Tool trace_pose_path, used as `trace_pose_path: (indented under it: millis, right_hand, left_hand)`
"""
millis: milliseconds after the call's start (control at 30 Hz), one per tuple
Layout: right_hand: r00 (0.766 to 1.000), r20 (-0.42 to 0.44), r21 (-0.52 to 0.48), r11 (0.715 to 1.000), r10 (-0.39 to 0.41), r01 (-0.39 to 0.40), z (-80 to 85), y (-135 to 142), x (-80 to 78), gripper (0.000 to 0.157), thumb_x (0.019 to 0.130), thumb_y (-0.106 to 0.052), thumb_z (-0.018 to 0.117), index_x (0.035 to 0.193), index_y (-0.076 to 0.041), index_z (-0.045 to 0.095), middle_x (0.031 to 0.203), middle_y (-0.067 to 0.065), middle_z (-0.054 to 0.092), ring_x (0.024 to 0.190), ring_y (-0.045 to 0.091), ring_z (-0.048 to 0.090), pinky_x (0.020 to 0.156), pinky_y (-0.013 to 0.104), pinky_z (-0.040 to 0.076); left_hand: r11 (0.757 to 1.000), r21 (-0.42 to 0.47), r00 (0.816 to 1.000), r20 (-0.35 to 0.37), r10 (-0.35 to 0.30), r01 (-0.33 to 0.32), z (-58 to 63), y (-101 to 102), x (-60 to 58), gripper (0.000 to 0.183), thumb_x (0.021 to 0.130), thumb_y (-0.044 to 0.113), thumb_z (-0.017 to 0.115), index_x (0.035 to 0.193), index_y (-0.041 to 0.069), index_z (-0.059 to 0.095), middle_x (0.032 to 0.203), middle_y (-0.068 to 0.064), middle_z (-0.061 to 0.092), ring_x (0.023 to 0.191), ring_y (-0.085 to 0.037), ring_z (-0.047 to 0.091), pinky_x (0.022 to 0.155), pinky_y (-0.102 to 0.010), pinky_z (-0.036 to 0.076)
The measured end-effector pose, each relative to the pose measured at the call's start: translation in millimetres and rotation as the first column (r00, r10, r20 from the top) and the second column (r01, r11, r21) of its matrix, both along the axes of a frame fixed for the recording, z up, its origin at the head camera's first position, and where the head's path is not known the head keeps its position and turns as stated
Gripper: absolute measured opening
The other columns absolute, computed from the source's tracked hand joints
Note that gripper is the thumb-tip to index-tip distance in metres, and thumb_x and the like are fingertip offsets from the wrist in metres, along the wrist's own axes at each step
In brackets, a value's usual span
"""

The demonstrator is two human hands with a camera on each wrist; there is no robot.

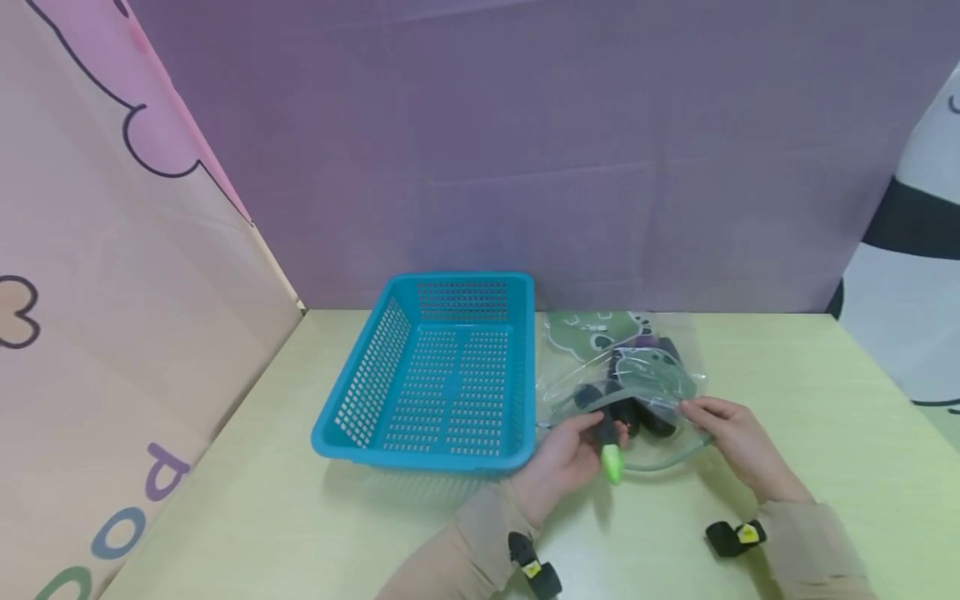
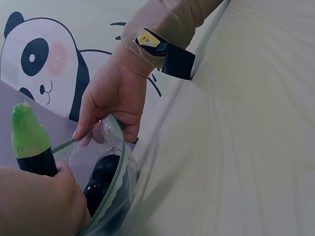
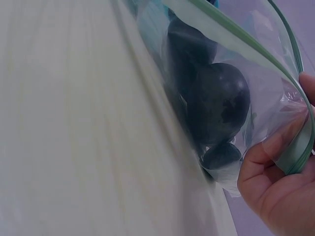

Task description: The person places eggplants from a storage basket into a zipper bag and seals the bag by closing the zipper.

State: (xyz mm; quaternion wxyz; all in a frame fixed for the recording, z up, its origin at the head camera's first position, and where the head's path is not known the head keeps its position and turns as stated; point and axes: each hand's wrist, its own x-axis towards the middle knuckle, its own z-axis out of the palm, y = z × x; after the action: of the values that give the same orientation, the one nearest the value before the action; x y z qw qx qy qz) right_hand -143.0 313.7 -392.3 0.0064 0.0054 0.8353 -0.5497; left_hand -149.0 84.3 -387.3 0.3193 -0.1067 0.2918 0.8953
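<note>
My left hand (image 1: 564, 457) grips an eggplant (image 1: 611, 460) with a dark body and a bright green stem end, at the mouth of a clear zip bag (image 1: 667, 463). In the left wrist view the green end (image 2: 30, 133) points upward out of the fist. My right hand (image 1: 738, 435) pinches the bag's green-edged rim at its right side. Several more dark, glossy eggplants (image 3: 219, 103) lie inside the bag, partly hidden by its printed front. How far the held one reaches into the bag is hidden.
A blue perforated basket (image 1: 324, 433) stands left of the bag, close to my left forearm. The pale wooden table (image 1: 247, 508) meets a purple cloth backdrop (image 1: 450, 150) at its far edge. Printed cloth panels (image 1: 150, 317) rise at the sides.
</note>
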Motion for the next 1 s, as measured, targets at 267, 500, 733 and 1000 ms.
trace_pose_path:
  millis: [267,500,733,1000]
  right_hand:
    - [1.0,-0.018,-0.017,1.0,0.001,-0.002,-0.7,-0.7,-0.3,0.019,0.095,-0.022,0.052,0.09,-0.024,0.07,0.08,-0.023,0.057,0.078,-0.005,0.05,0.068,0.013,0.044]
    - [1.0,-0.026,-0.018,1.0,-0.003,0.003,-0.4,-2.2,0.2,0.02,0.095,-0.022,0.052,0.086,-0.03,0.068,0.078,-0.022,0.057,0.077,-0.005,0.049,0.068,0.012,0.044]
    - [1.0,-0.002,-0.015,1.0,-0.001,0.001,-1.5,-2.2,0.8,0.019,0.095,-0.024,0.052,0.087,-0.028,0.068,0.08,-0.023,0.057,0.078,-0.005,0.05,0.069,0.013,0.044]
    - [1.0,-0.006,-0.02,1.0,-0.007,0.007,-1.4,-1.8,0.4,0.019,0.095,-0.023,0.052,0.089,-0.023,0.069,0.081,-0.024,0.057,0.077,-0.005,0.05,0.067,0.013,0.045]
  left_hand:
    - [1.0,-0.003,1.0,-0.006,0.006,-0.006,-3.2,0.5,-0.7,0.042,0.095,0.007,0.041,0.13,-0.011,0.028,0.1,-0.015,0.049,0.087,-0.014,0.053,0.083,-0.022,0.05]
    - [0.997,-0.069,0.999,-0.023,0.022,-0.024,-5.7,1.0,-0.5,0.042,0.096,0.008,0.042,0.131,-0.011,0.03,0.095,-0.011,0.052,0.087,-0.014,0.054,0.084,-0.022,0.05]
    - [0.996,-0.079,0.999,-0.029,0.027,-0.029,-6.7,0.5,0.5,0.044,0.095,0.011,0.044,0.132,-0.009,0.029,0.096,-0.011,0.053,0.089,-0.015,0.055,0.095,-0.028,0.046]
    - [0.999,-0.052,1.0,-0.022,0.01,-0.011,-5.4,0.0,-0.3,0.047,0.097,0.013,0.042,0.134,-0.01,0.026,0.1,-0.011,0.051,0.089,-0.014,0.053,0.088,-0.023,0.048]
